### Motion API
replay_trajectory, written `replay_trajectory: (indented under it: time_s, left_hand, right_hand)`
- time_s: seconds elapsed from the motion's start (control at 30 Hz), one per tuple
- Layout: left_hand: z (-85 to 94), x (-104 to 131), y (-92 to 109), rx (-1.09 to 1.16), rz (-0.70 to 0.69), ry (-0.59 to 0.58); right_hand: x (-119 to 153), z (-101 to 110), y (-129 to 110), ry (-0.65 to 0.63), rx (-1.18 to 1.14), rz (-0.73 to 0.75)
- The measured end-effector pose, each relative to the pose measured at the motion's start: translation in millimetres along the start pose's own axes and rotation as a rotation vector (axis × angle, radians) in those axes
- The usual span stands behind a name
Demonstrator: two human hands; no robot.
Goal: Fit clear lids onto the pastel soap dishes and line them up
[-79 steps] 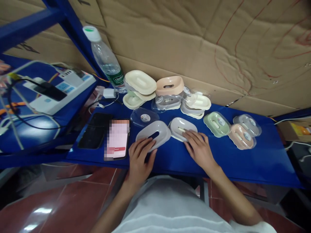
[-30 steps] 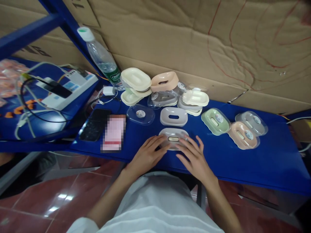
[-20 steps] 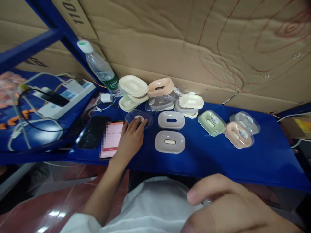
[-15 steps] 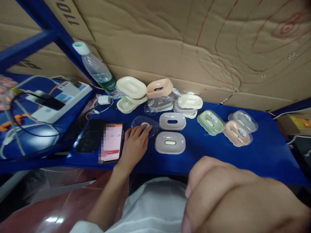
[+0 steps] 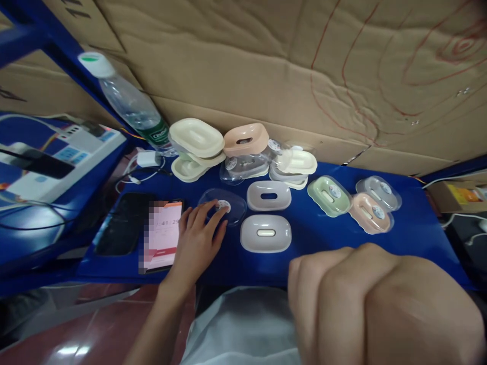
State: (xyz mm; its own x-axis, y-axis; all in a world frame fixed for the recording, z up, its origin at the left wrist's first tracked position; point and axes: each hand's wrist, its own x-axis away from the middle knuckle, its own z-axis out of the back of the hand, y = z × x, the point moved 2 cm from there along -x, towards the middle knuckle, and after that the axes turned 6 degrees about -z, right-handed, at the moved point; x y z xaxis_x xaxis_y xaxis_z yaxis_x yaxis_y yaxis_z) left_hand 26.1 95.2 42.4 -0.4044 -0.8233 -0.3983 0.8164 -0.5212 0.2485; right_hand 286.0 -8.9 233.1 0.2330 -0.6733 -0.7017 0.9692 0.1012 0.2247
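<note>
My left hand [image 5: 203, 228] reaches over a clear plastic lid [image 5: 238, 203] lying on the blue table, its fingers stretched out and the fingertips at the lid's round sticker. To the right of the lid sits a grey soap dish [image 5: 282, 195] with a dark slot in its middle. Nearer to me lies a second grey soap dish [image 5: 283, 235] with a cream strip at its centre. Close to the camera, my right hand [image 5: 365, 299] is curled into a fist; whatever its fingers hold, if anything, is hidden.
Cream and peach dishes [image 5: 243, 133] are stacked at the back beside a water bottle [image 5: 131, 104]. Lidded dishes, one green [image 5: 323, 190] and one peach [image 5: 365, 213], lie at the right. A lit phone [image 5: 163, 233] and a power strip [image 5: 72, 162] are at the left.
The camera view has shifted closer to the table. My left hand's fingertips are now at the lid's sticker. My right fist has turned slightly and stays near the camera.
</note>
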Motion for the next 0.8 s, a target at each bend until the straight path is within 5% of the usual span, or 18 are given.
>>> replay_trajectory:
  time_s: [0.13, 0.4, 0.5, 0.63, 0.8]
  left_hand:
    - [-2.6, 6, -4, 0.033, 0.005, -0.068]
    - [8.2, 19, -6, -0.033, -0.047, -0.165]
    - [4.3, 18, -9, -0.015, -0.050, -0.142]
    - [-1.4, 13, -11, 0.057, -0.036, -0.137]
    - [11.2, 5, -3, 0.105, 0.164, 0.029]
  right_hand:
    - [-12, -18, 5, -0.382, -1.020, -0.130]
    - [-36, -41, -18, -0.545, -1.555, -0.444]
    - [-26, -87, -10, -0.600, -1.584, -0.455]
    - [18, -159, 18, -0.588, -1.368, -0.692]
    - [60, -198, 30, -0.594, -1.379, -0.829]
